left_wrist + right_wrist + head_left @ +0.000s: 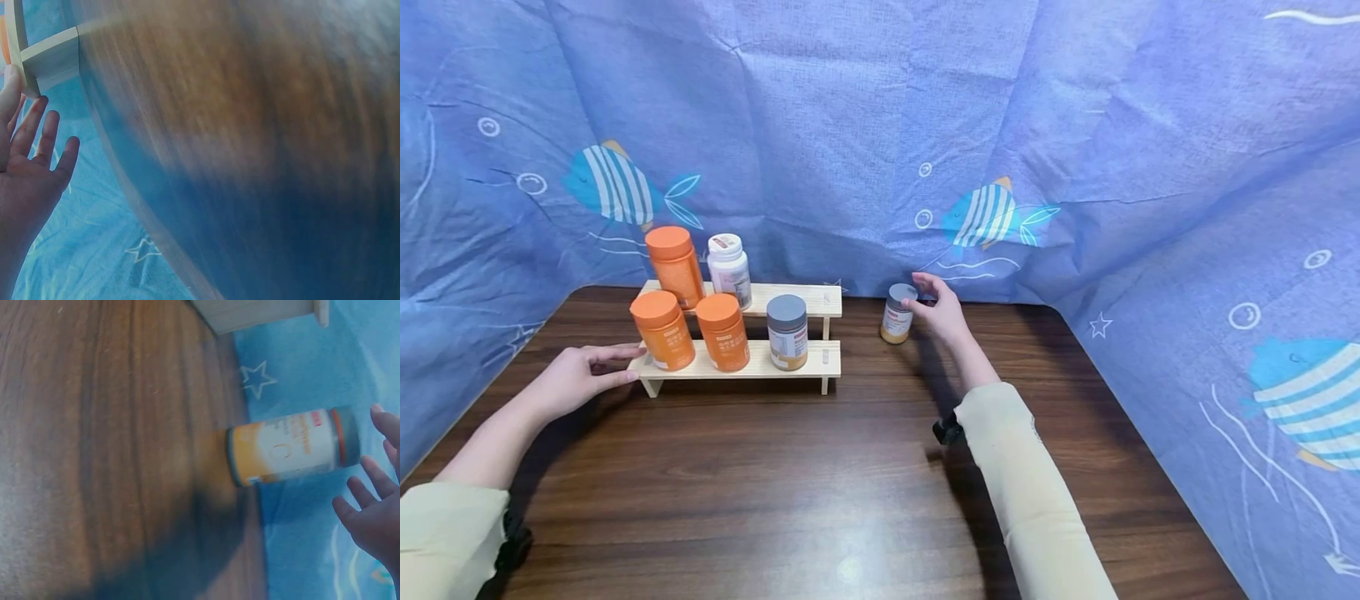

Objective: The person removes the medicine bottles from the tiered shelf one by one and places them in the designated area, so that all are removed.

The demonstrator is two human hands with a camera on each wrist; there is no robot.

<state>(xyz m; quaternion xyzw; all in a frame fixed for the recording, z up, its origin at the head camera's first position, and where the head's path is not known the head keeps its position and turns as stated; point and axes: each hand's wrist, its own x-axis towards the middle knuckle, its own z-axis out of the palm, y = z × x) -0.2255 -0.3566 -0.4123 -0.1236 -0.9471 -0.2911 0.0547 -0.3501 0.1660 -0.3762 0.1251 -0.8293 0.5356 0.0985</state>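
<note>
The jar (284, 452) is white and yellow, the fish-patterned cloth (865, 125) blue.

orange jars (672, 340) 3 | grey-lidded jars (896, 322) 2 | white bottles (730, 271) 1 | shelf tiers (826, 358) 2

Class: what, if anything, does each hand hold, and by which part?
The right hand holds nothing, its fingers near the lone jar. The left hand touches the left end of the lower shelf; whether it grips is unclear.

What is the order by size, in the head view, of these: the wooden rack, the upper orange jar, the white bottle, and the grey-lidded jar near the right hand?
Largest first:
1. Wooden rack
2. Upper orange jar
3. White bottle, nearly as tall but narrower
4. Grey-lidded jar near the right hand
</note>
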